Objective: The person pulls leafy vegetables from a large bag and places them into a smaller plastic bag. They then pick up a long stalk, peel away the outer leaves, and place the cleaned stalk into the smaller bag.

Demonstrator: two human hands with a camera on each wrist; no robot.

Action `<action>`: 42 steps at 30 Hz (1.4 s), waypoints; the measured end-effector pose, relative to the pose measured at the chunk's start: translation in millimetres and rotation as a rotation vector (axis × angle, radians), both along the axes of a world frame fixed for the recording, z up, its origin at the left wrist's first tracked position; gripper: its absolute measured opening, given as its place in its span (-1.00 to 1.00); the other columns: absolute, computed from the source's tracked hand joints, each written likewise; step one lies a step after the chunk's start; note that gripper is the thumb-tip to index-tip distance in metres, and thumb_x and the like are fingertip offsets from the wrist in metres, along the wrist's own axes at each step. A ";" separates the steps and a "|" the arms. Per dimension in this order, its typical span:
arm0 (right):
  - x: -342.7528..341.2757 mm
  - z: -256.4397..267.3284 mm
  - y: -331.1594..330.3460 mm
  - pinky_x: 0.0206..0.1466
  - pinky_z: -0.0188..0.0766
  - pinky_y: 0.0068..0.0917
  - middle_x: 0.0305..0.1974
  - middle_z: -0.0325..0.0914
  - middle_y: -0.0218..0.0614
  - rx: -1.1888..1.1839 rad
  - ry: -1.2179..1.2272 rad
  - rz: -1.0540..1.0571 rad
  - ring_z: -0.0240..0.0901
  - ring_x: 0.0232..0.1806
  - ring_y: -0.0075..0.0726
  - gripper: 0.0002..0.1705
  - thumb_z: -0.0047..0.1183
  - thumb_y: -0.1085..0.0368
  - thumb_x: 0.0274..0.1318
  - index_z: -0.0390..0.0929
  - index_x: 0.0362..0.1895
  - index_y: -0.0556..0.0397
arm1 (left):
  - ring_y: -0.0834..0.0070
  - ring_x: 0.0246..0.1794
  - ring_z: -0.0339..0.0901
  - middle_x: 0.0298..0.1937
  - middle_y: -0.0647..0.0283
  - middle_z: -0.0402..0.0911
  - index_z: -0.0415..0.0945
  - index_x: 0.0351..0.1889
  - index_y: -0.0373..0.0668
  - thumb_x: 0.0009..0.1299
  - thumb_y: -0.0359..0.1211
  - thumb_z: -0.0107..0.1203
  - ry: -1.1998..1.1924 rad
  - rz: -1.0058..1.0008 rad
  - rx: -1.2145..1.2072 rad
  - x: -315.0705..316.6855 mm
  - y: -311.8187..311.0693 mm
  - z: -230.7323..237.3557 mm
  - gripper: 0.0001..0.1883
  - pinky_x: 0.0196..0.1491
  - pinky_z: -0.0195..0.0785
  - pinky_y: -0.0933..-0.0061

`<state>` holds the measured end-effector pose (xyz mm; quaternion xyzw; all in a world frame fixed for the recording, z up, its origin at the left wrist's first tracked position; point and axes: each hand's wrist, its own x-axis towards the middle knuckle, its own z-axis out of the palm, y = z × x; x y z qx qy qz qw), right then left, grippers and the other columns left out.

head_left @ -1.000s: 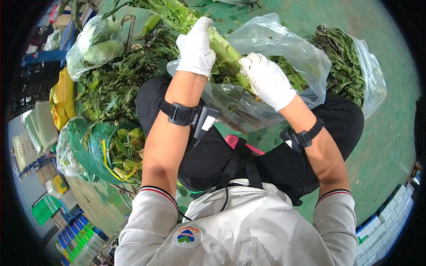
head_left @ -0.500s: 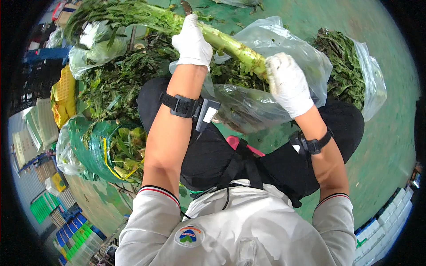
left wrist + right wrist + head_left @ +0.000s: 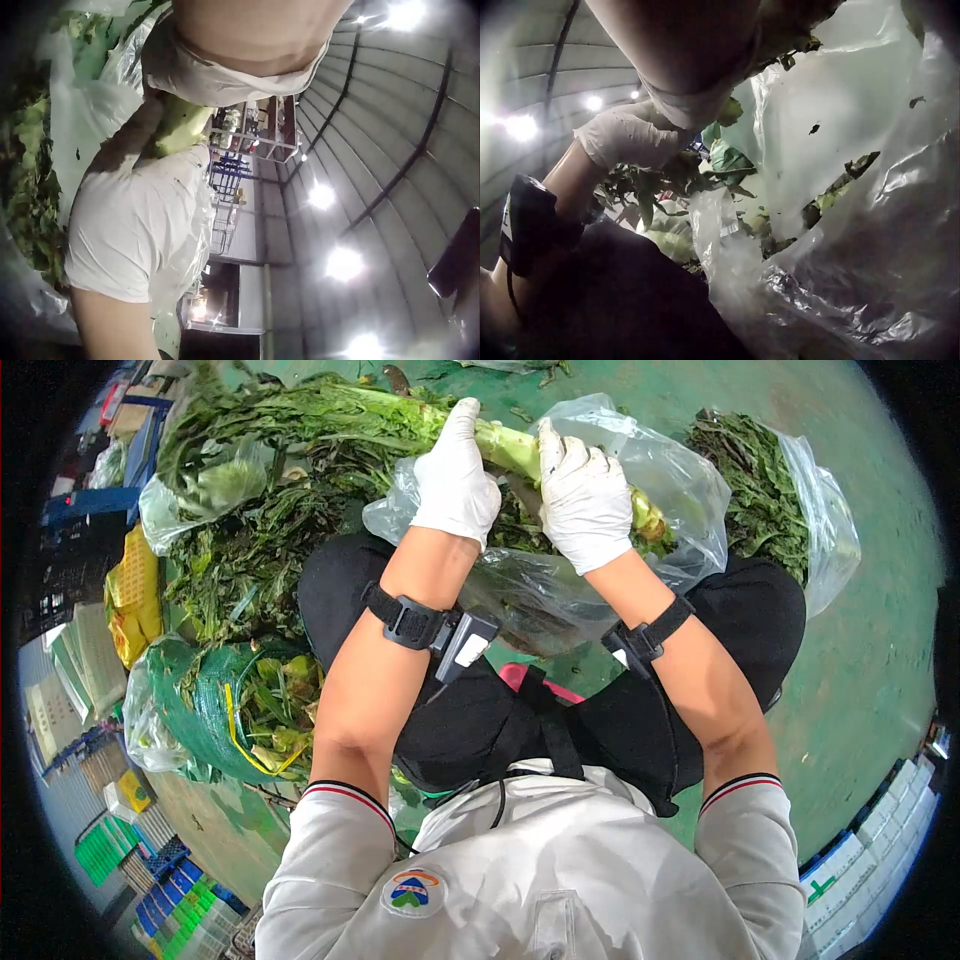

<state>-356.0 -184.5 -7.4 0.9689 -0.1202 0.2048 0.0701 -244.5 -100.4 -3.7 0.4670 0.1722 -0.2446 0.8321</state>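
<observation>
A celtuce stalk, thick and pale green, lies across both white-gloved hands in the head view, its leafy top spreading left. My left hand grips it around the middle. Just to the right, my right hand holds it too, fingers wrapped over the stem. Its butt end juts out past the right hand, over a clear plastic bag with greens inside. In the left wrist view, a pale bit of stem shows between the hands. The right wrist view mostly hides the stalk behind the gloves.
Dark leafy greens are heaped at the left, near a bagged pale vegetable and a green mesh sack of leaves. Another bag of greens stands at the right. A small brown object shows beyond the stalk.
The stalk has swung from a steep slant to lying more level. My right hand first went right to the butt end, then came back left along the stem, closer to my left hand.
</observation>
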 end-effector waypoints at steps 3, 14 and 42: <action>1.2 3.3 -1.9 -0.26 0.33 -0.31 -0.34 0.38 -0.25 -0.088 -0.030 0.069 0.36 -0.35 -0.25 -0.31 -0.01 0.16 -0.01 0.27 0.21 0.26 | 0.32 -0.28 0.50 -0.17 0.14 0.50 0.36 0.00 -0.27 0.17 -0.23 0.28 0.068 -0.013 0.010 2.8 1.9 4.6 -0.48 -0.19 0.41 0.15; -3.5 -1.9 3.1 -0.08 0.33 -0.28 -0.15 0.41 -0.08 -0.024 0.031 0.102 0.38 -0.19 -0.12 -0.21 0.02 0.14 -0.05 0.18 0.25 0.35 | 0.25 -0.17 0.46 -0.04 0.05 0.43 0.25 0.07 -0.29 0.18 -0.22 0.28 0.024 -0.009 0.065 3.2 6.6 -2.6 -0.40 -0.16 0.40 -0.02; -27.3 -4.5 -5.2 0.17 0.23 -0.46 0.02 0.47 -0.12 1.679 0.116 0.431 0.36 0.04 -0.33 -0.54 -0.11 0.18 0.26 0.36 0.11 0.26 | 0.16 -0.42 0.40 -0.41 0.03 0.45 0.34 -0.40 -0.27 -0.02 -0.34 -0.03 0.077 -0.456 -0.594 15.4 41.2 12.9 -0.76 -0.19 0.35 0.17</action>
